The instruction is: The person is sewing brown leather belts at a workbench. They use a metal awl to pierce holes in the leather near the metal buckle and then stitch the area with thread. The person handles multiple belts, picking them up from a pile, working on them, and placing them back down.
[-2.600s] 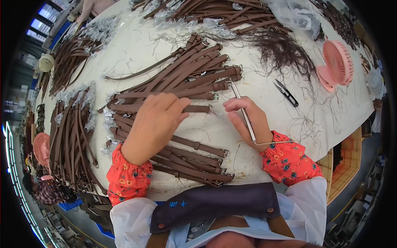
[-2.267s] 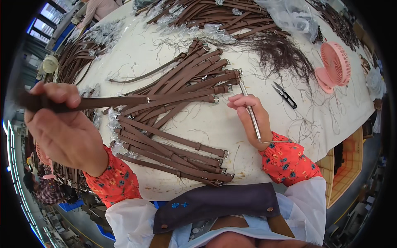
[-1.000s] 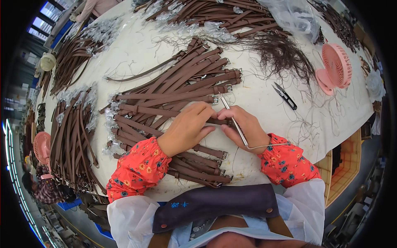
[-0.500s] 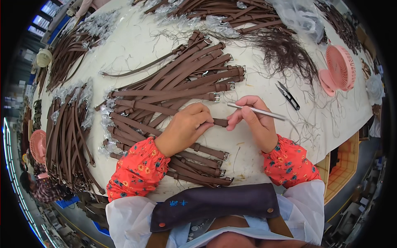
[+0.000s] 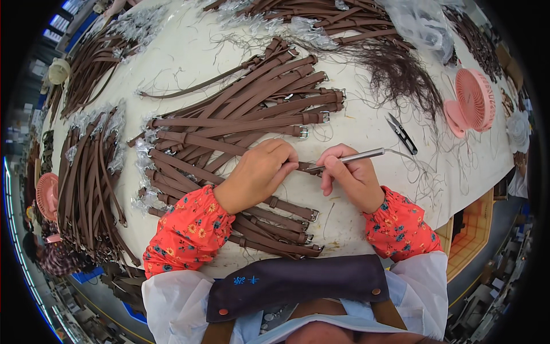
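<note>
My left hand (image 5: 258, 172) is closed on a short length of brown belt strap (image 5: 303, 165), whose right end shows between my hands. My right hand (image 5: 349, 175) grips a silver pen-like metal tool (image 5: 361, 155) with a thin bent cord or wire at its back end. The tool lies nearly level, its tip at the strap's end. Beyond and beneath my left hand many brown belts with silver buckles (image 5: 252, 92) lie fanned out, some ends wrapped in clear plastic. Black-handled thread snips (image 5: 403, 133) lie to the right of my right hand.
More belt bundles lie on the white table (image 5: 172, 69) at left (image 5: 86, 189) and back (image 5: 355, 23), near a dark thread tangle (image 5: 401, 74) and plastic bag (image 5: 418, 28). Pink fans stand right (image 5: 472, 100) and left (image 5: 47, 195). An orange bin (image 5: 470, 235) and a person (image 5: 57, 255) are beside the table.
My left hand swung out left with a strap, then returned to the middle beside my right hand. The metal tool has turned from steep to nearly level, its tip now at the strap.
</note>
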`<state>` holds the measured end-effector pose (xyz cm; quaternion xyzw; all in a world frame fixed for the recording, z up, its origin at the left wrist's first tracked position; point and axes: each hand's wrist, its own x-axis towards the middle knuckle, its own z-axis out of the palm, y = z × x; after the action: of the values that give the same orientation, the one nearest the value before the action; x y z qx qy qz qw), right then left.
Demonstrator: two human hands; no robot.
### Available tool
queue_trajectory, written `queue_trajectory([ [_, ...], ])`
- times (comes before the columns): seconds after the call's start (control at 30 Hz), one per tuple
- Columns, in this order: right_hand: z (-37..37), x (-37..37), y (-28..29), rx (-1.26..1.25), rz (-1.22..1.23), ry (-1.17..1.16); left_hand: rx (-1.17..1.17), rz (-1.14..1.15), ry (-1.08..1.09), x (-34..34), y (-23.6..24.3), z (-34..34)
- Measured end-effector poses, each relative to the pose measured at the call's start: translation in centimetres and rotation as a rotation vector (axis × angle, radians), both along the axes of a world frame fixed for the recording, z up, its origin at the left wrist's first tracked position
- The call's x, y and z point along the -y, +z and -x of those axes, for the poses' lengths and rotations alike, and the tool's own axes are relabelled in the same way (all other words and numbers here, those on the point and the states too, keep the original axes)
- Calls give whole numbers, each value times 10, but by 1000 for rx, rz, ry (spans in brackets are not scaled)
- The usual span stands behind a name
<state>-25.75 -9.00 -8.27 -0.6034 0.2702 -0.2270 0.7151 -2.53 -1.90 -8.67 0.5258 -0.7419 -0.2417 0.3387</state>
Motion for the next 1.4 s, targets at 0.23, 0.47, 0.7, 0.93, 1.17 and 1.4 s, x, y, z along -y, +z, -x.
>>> queue_trajectory([
  [0.23,-1,0,-2,-4,-2,1,1,3,2,0,-1,0],
  [0.47,-1,1,-1,-19,5,12,-6,0,5,0,-1,0],
  [0.7,-1,1,-2,-21,8,11,0,1,5,0,-1,0],
  [0.93,0,1,-3,-23,10,15,-40,-51,16,1,0,1],
  [1.17,-2,0,-3,25,15,-33,-115,-214,41,0,6,-4],
  [1.4,-2,1,-3,45,-9,-16,-152,-247,-34,1,8,-8],
])
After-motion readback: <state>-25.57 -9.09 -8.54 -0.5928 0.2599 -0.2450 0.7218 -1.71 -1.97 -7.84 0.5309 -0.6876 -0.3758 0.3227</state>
